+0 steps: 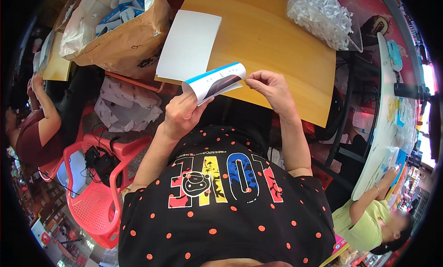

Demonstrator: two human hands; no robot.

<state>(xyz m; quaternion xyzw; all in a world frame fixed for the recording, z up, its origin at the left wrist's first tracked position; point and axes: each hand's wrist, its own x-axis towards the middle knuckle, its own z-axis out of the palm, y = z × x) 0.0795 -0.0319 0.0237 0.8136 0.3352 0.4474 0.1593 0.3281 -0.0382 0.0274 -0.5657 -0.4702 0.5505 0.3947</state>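
Note:
My left hand [183,113] is closed on the lower left end of a curled printed paper sheet [217,81], white with a blue edge and a dark picture. The sheet is bent over into a loose roll, held above the near edge of the wooden table [272,40]. By the sheet's right end, my right hand [273,89] has thumb and forefinger pinched together. Whether they touch the sheet or grip something small cannot be made out. Behind the roll, a stack of white sheets [190,45] lies on the table.
At the upper left stands a large brown paper bag [134,45] with several blue-and-white paper rolls [121,15]. A clear bin [318,17] of white paper strips sits far right on the table. A pink chair [94,202] holds black cables. Two people work at either side.

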